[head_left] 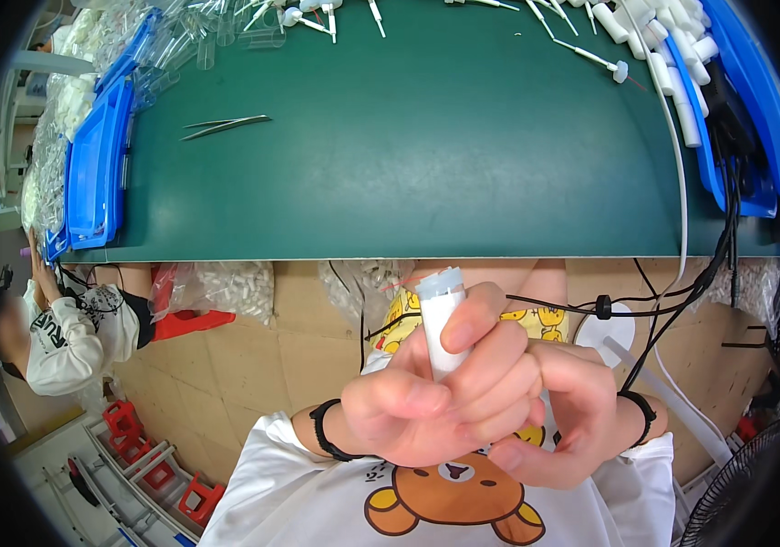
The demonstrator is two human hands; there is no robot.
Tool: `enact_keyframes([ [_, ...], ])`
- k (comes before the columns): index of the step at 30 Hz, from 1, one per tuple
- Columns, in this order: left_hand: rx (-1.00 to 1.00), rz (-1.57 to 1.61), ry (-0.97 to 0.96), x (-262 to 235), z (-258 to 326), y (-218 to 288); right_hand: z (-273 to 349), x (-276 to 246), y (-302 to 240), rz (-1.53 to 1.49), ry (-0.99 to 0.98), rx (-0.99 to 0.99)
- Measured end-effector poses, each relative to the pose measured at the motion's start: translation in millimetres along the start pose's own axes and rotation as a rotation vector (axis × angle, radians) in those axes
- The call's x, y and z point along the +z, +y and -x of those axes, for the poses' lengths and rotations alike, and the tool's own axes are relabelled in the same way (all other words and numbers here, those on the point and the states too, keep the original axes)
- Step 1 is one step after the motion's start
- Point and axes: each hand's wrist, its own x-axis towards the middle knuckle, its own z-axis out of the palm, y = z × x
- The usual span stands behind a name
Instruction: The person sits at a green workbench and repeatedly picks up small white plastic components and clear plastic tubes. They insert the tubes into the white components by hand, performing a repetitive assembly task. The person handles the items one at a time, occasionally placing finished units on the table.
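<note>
A white plastic tube (439, 319) with a pale bluish cap stands upright between my two hands, close to my chest and below the near edge of the green mat (426, 155). My left hand (426, 401) is wrapped around the tube's lower part, with fingers curled over its front. My right hand (558, 415) cups the left hand from the right and below, thumb side pressed to the tube. The tube's lower end is hidden inside my fists. Both wrists carry a black band.
Metal tweezers (226, 125) lie on the mat's left part. Blue trays (98, 164) of clear and white parts stand at the left, another blue tray (754, 100) at the right. Swab-like sticks (590, 55) lie along the far edge. Black cables (681, 292) hang on the right. A person (66, 333) sits at lower left.
</note>
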Motion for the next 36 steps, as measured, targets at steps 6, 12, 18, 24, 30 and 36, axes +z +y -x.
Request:
enact_keyframes([
  [6,-0.007,-0.016,-0.002,0.3,-0.1,-0.2,1.6,0.3,-2.9,-0.008,0.003,0.026],
  [12,0.031,-0.113,-0.034,-5.1,-0.9,-3.1,3.7,-1.9,-5.1,-0.065,-0.024,0.135],
  [18,0.044,-0.025,-0.042,-5.9,-2.9,-3.6,7.2,-0.2,-1.7,-0.058,0.004,0.115],
  [24,0.070,-0.145,-0.046,-7.9,-3.4,-3.9,4.8,-1.7,-3.6,-0.051,-0.009,0.160],
  [30,0.022,-0.223,0.023,-3.0,-0.8,-0.3,3.2,-3.9,-4.6,-0.016,-0.012,0.166],
  [36,0.032,-0.089,0.032,-3.1,-0.1,-3.5,1.2,-3.9,-7.9,-0.045,-0.007,0.133],
])
